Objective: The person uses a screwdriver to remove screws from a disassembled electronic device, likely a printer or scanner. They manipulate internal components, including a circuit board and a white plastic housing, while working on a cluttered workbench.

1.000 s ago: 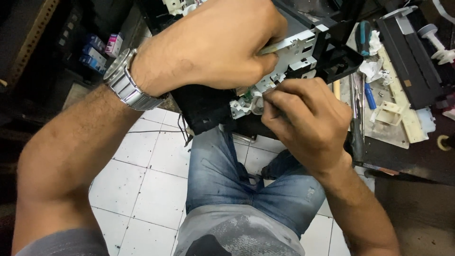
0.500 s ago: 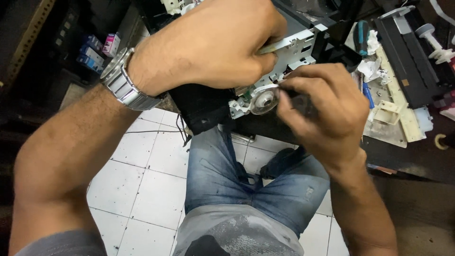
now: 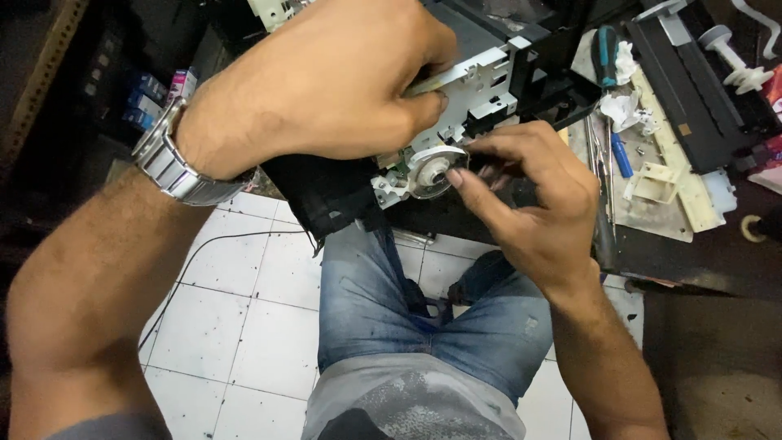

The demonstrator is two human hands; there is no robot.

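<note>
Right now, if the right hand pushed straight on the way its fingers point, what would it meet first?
The right hand points up-left, fingertips already at the white round wheel on the machine's metal frame. That wheel comes first; past it likely the left hand, though depth is unclear.

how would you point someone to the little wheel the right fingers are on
Find the black machine held over the lap. On its near white frame, the right hand touches a round white wheel. It is the only disc there; its neighbours are angular brackets.
</note>
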